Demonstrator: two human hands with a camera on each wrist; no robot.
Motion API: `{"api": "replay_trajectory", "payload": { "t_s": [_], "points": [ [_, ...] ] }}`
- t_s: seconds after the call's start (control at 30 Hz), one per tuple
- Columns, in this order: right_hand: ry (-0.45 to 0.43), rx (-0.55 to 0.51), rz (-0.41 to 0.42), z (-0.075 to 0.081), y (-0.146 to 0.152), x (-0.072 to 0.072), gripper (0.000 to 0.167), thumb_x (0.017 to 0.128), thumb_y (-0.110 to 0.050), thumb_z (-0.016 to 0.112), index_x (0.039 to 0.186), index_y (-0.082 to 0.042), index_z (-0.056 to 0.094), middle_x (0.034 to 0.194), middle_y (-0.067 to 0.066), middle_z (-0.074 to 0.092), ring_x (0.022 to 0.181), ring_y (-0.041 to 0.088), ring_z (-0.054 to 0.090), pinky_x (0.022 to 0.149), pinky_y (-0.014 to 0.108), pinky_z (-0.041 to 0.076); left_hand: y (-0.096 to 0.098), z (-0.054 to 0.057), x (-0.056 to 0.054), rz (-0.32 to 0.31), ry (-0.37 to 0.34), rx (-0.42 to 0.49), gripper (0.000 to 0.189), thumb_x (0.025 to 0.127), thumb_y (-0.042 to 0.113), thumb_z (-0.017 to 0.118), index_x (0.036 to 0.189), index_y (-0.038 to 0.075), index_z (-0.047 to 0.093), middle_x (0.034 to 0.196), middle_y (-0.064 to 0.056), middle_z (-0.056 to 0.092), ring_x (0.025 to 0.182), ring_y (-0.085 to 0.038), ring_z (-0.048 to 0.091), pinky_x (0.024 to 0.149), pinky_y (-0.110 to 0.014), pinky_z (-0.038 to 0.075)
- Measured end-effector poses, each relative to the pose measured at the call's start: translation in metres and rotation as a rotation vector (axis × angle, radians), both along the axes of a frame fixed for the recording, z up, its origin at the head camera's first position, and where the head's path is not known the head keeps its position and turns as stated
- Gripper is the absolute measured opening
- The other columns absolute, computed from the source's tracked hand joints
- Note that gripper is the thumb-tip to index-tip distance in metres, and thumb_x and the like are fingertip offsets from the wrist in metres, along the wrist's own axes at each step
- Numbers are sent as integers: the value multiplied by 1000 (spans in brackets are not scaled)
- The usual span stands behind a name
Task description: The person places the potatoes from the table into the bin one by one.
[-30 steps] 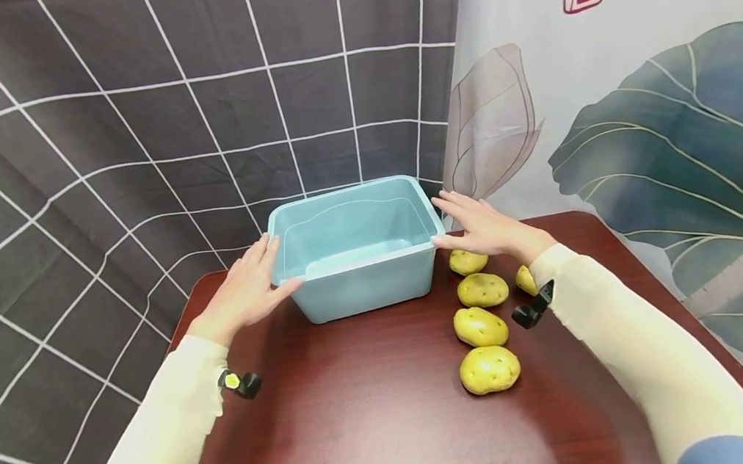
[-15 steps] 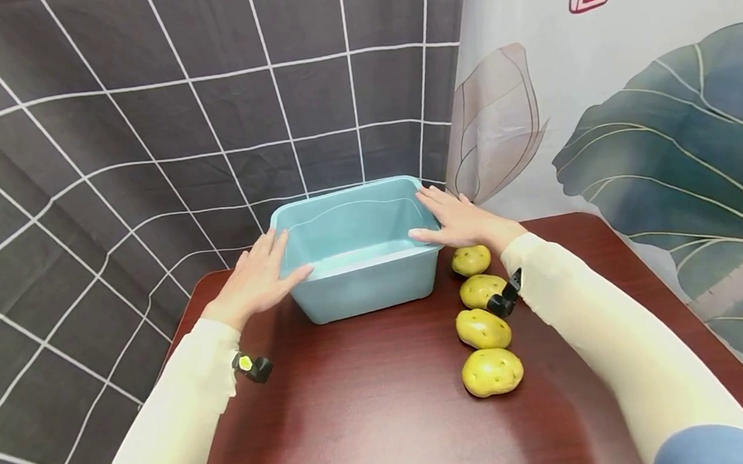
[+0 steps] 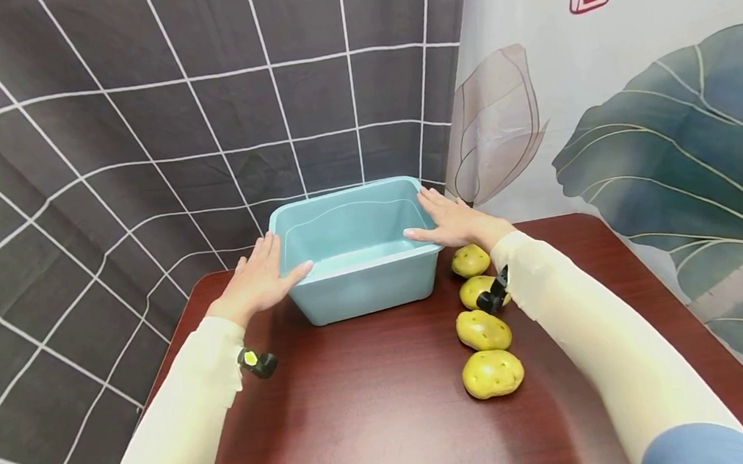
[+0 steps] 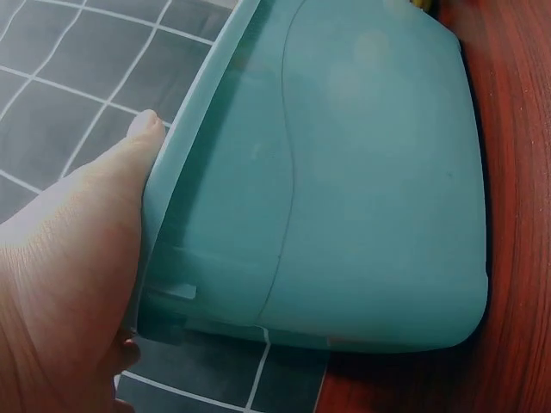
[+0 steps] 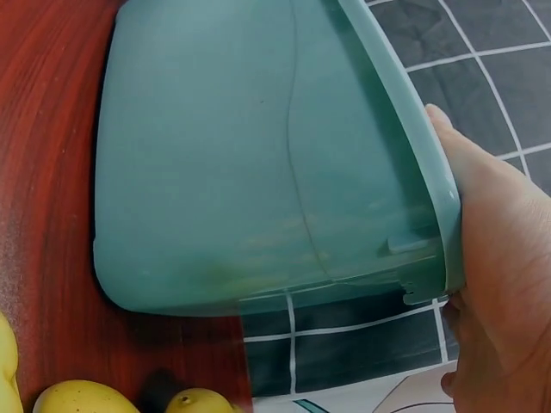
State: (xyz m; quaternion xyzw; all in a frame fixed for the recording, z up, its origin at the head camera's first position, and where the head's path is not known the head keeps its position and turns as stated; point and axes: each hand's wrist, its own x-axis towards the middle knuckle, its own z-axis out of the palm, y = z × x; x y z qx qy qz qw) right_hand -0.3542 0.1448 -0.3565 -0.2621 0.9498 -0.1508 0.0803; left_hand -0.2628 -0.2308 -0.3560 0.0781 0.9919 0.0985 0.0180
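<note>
A light blue plastic basin (image 3: 366, 288) stands upright near the table's far edge, with nothing visible inside. My left hand (image 3: 253, 281) rests at its left end, fingers straight along the rim and thumb over the front corner. At the opposite end my right hand (image 3: 453, 223) lies on the rim, fingers extended and thumb reaching over the edge. Each wrist view shows a thumb beside the basin's rim (image 4: 191, 112), with other fingertips partly hidden beyond it. Several yellow potatoes (image 3: 493, 374) form a row to the right of the basin, partly under my right forearm.
The dark red wooden table (image 3: 373, 401) has rounded far corners. A grey curtain with white grid lines (image 3: 203, 129) hangs close behind the basin. On the right hangs a white curtain with a leaf print (image 3: 674, 132).
My right hand has moved left from beside the basin onto its right rim. My left hand has shifted slightly right against the left rim. A farther potato has become hidden behind my right arm.
</note>
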Motion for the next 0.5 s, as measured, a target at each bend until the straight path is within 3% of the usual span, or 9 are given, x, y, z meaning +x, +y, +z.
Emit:
{"api": "replay_trajectory", "payload": {
  "t_s": [0.5],
  "points": [
    [5, -8, -23, -2, -5, 5, 104, 86, -76, 37, 154, -5, 5, 161, 11, -4, 147, 26, -2, 114, 59, 5, 2, -9, 0, 39, 9, 91, 114, 81, 84, 29, 152, -2, 6, 160, -18, 0, 147, -30, -2, 112, -62, 8]
  ]
}}
